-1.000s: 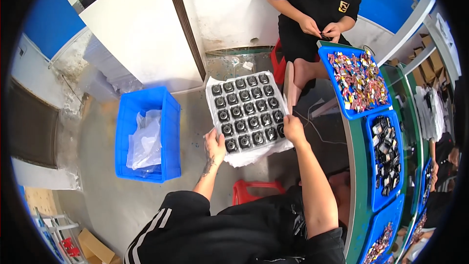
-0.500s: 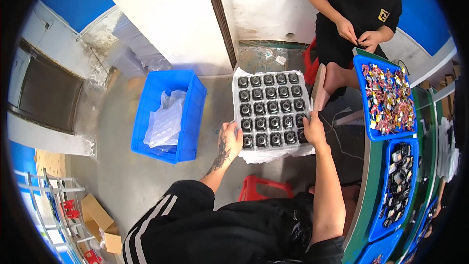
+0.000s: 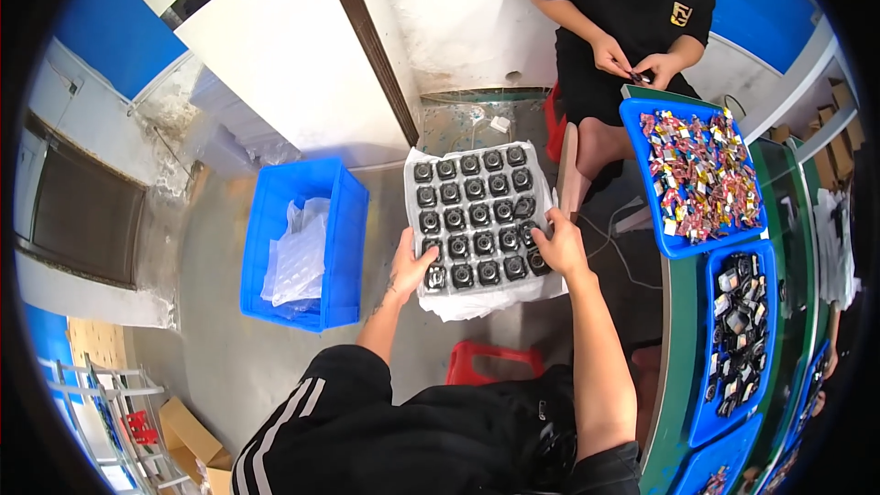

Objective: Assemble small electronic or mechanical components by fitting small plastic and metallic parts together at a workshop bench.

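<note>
Between my two hands is a white plastic tray (image 3: 484,289) lined with rows of black, square parts (image 3: 479,214) that have round centres like small lenses. My left hand (image 3: 409,266) grips its near left edge, thumb lying over the rim by the parts. On the opposite edge my right hand (image 3: 564,243) is closed, thumb on top near the corner parts. The fingers under the tray are hidden. Thin white sheeting (image 3: 486,304) shows beneath the tray along its near side.
A blue bin (image 3: 353,247) with clear plastic trays (image 3: 298,252) stands on the floor at left. Below my hands is a red stool (image 3: 495,356). On the green bench at right are blue trays of wired parts (image 3: 701,174) and black parts (image 3: 741,330). Another person (image 3: 623,18) sits beyond.
The view has shifted, moving the bench and the seated person leftward in the picture. The held tray has turned slightly and come a little closer to the blue bin. Both hands keep hold.
</note>
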`<control>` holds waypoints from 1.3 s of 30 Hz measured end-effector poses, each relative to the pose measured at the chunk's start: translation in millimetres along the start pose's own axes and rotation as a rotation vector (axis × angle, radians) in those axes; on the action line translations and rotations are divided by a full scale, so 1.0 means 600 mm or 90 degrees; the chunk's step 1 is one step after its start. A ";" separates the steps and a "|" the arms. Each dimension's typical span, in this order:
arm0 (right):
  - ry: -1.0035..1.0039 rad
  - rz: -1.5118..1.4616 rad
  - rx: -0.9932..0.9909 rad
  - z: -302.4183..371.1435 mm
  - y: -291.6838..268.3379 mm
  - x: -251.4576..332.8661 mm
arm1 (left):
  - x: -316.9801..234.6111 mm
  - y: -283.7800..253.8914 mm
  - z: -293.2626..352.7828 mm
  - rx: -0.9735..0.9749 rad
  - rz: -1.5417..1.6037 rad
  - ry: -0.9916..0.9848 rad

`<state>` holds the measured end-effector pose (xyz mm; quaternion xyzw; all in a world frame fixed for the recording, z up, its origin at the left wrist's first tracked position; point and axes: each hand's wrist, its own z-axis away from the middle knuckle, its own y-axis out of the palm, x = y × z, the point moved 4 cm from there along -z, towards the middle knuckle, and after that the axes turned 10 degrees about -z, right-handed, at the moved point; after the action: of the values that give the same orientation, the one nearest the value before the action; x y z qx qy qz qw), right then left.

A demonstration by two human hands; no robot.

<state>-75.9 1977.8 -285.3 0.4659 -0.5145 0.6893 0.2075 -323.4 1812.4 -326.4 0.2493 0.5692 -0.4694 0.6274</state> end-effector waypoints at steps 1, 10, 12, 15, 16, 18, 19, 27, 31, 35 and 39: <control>0.028 -0.004 0.016 -0.003 -0.004 -0.006 | -0.002 0.006 0.007 -0.016 -0.008 -0.018; 0.098 -0.132 0.040 0.005 0.006 -0.020 | -0.005 0.012 -0.005 -0.111 -0.125 0.022; 0.056 -0.111 0.031 0.010 0.001 -0.018 | -0.015 0.026 -0.006 -0.093 0.105 -0.118; -0.003 -0.087 0.012 0.020 0.004 -0.004 | -0.010 0.021 -0.004 -0.129 0.047 -0.065; -0.016 -0.080 0.000 0.023 0.007 0.000 | -0.008 0.017 -0.004 -0.151 -0.017 -0.011; -0.025 -0.072 -0.013 0.028 0.009 0.005 | -0.001 0.018 -0.002 -0.151 -0.015 0.012; -0.038 -0.089 -0.021 0.030 0.008 0.007 | -0.003 0.021 0.000 -0.151 -0.013 0.037; -0.097 -0.155 -0.038 0.051 0.008 0.016 | -0.019 0.021 0.013 -0.171 -0.040 0.078; -0.078 -0.166 -0.046 0.059 0.011 0.003 | -0.031 0.015 0.022 -0.160 -0.055 0.093; -0.038 -0.191 -0.039 0.072 0.005 0.007 | -0.036 0.015 0.031 -0.146 -0.011 0.071; -0.072 -0.170 -0.027 0.105 -0.037 0.037 | -0.027 -0.008 0.038 -0.165 -0.106 0.084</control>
<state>-42.7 1925.0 -252.8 0.5640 -0.4732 0.6171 0.2779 -315.1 1795.8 -304.9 0.1483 0.6834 -0.4252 0.5746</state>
